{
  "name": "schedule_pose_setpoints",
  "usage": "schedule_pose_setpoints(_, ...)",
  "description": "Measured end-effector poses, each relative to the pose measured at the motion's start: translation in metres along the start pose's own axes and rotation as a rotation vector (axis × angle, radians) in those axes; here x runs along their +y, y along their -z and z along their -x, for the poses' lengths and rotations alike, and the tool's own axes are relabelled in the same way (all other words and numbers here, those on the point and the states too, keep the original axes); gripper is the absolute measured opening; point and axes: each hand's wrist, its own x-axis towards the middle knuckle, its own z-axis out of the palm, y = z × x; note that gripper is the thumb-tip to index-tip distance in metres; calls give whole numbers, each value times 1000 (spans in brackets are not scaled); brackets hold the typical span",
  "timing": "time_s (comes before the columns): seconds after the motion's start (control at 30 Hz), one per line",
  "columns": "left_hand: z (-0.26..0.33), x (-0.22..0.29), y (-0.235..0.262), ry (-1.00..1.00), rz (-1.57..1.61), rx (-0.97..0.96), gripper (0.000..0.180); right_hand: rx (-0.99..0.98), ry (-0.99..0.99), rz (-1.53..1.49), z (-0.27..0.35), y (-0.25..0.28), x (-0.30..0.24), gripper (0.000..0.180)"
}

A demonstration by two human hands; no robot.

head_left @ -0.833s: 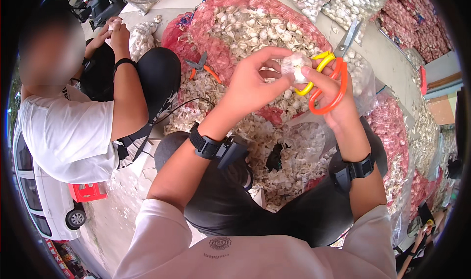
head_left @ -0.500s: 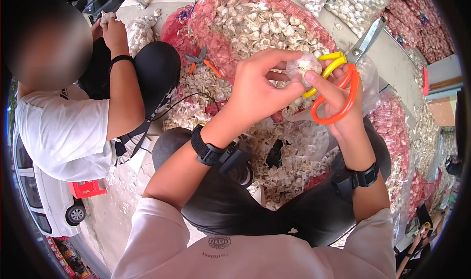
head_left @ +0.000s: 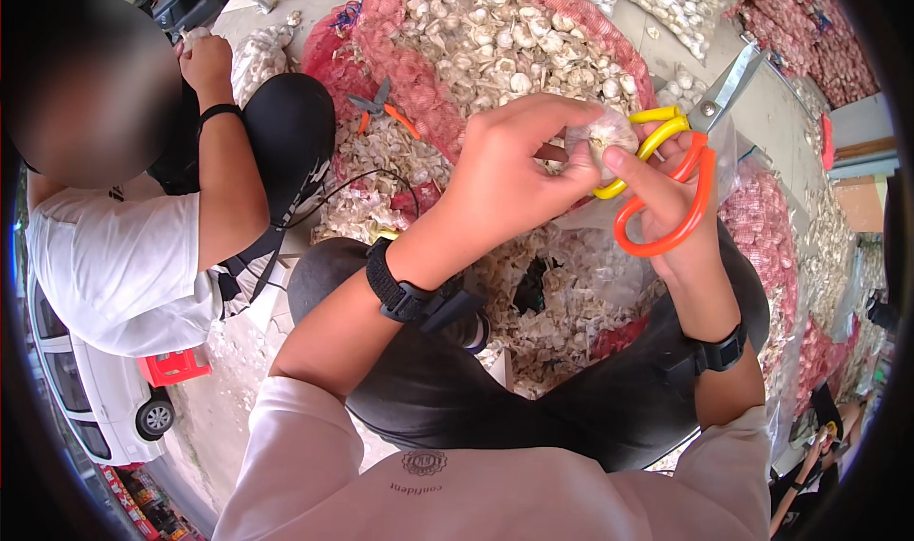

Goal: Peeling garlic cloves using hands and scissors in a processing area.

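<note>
My left hand [head_left: 533, 156] pinches a pale garlic bulb [head_left: 609, 134] between thumb and fingers, over the far side of my lap. Close against it, my right hand [head_left: 666, 184] has its thumb on the bulb. Hooked in that same hand is a pair of scissors [head_left: 706, 111] with one yellow and one orange handle. The steel blades point up and to the right, away from the bulb. Part of the right fingers is hidden behind the handles.
A red mesh sack [head_left: 400, 51] spills garlic bulbs [head_left: 514, 41] ahead. Peelings [head_left: 581, 303] cover the ground between my knees. Orange-handled pruners [head_left: 386, 108] lie left of the sack. A co-worker [head_left: 124, 246] sits at left, holding garlic. Filled mesh sacks [head_left: 762, 227] stand right.
Both hands, with the garlic bulb and scissors, have shifted slightly right in the picture. The bulb looks turned a little. The co-worker's raised hand has also moved slightly.
</note>
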Motion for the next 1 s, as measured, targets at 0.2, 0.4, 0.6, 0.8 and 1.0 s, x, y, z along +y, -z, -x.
schedule_pose_setpoints(0.2,-2,-5,-3,-125,-146,-65,30,-4,-35,-93,3,10,-5,41)
schedule_pose_setpoints(0.4,1,6,-14,-5,-16,-46,31,47,-9,-51,4,22,-3,42)
schedule_pose_setpoints(0.6,3,2,-16,80,-26,-69,25,46,57,129,7,19,-3,43)
schedule_pose_setpoints(0.8,2,2,-10,15,-72,-12,22,5,70,171,3,5,-9,38)
schedule_pose_setpoints(1.0,0,3,8,-130,-235,14,21,-13,72,115,-1,-9,-6,38)
